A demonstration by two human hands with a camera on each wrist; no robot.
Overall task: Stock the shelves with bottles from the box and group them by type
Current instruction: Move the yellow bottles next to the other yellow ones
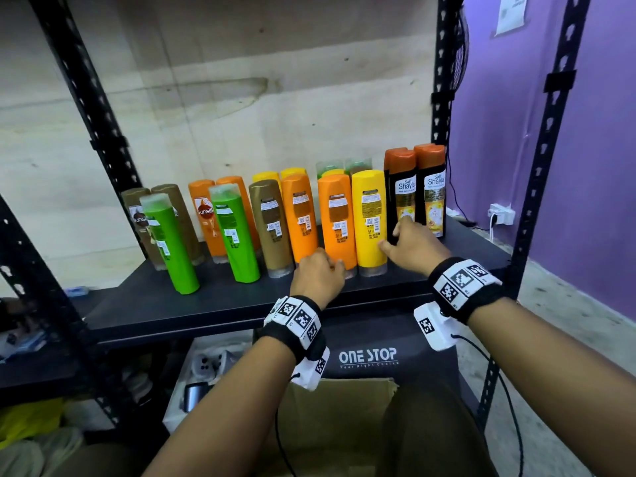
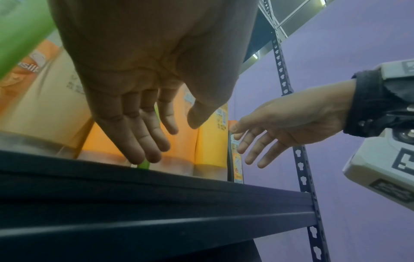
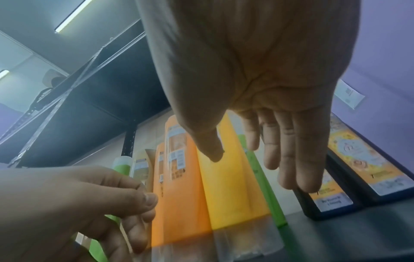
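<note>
the head view is evenly lit and mostly sharp, with wide-angle bending of the rack posts (image 1: pixel 537 173) at the edges. both wrist views are dimmer, bluish and soft; the near palm looms blurred, and ceiling strip lights (image 3: pixel 71 16) glare overhead.

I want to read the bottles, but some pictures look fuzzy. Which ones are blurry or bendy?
Head view: sharp, labels on the yellow bottle readable, shelf posts bend from the wide lens. Left wrist view: dim, the green bottle a close blur. Right wrist view: the orange bottle smears near its base, ceiling light glares.
</note>
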